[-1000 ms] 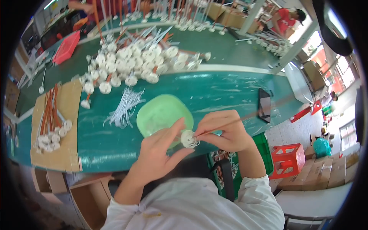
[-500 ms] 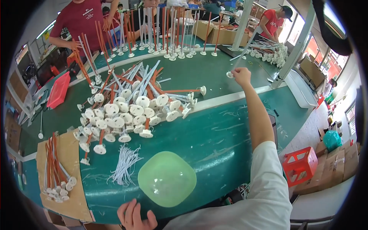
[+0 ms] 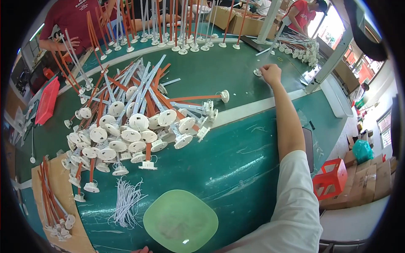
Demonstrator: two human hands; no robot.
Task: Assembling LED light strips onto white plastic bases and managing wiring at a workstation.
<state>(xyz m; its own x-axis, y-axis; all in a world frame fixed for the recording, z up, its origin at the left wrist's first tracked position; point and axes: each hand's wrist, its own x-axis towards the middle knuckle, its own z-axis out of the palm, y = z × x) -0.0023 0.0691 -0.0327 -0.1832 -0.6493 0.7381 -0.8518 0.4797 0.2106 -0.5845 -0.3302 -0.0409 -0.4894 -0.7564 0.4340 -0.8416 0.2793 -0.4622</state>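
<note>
My right arm reaches out to the far right of the green table. The fingers of my right hand [image 3: 271,74] are pinched together at the edge of a small white round base [image 3: 257,73], just above or on the table top. Whether a strip is joined to this base, I cannot make out. Of my left hand [image 3: 143,250] only fingertips show at the lower edge, beside a green rounded-square plate or shallow bowl [image 3: 180,219]. Left of that lies a bundle of thin white cords [image 3: 127,202]. A large pile of orange and silver strips with white round bases [image 3: 139,122] covers the middle left.
Several strips stand upright on white bases [image 3: 182,51] along the far side. Another heap of strips [image 3: 301,50] lies at the far right by a metal post [image 3: 329,59]. More lie on cardboard [image 3: 78,236] at left. A red stool [image 3: 331,179] is at right. Co-workers stand beyond.
The view has shifted, so the pile and green plate sit lower in the picture. My left hand has mostly left the view. My right hand stays outstretched by the white base.
</note>
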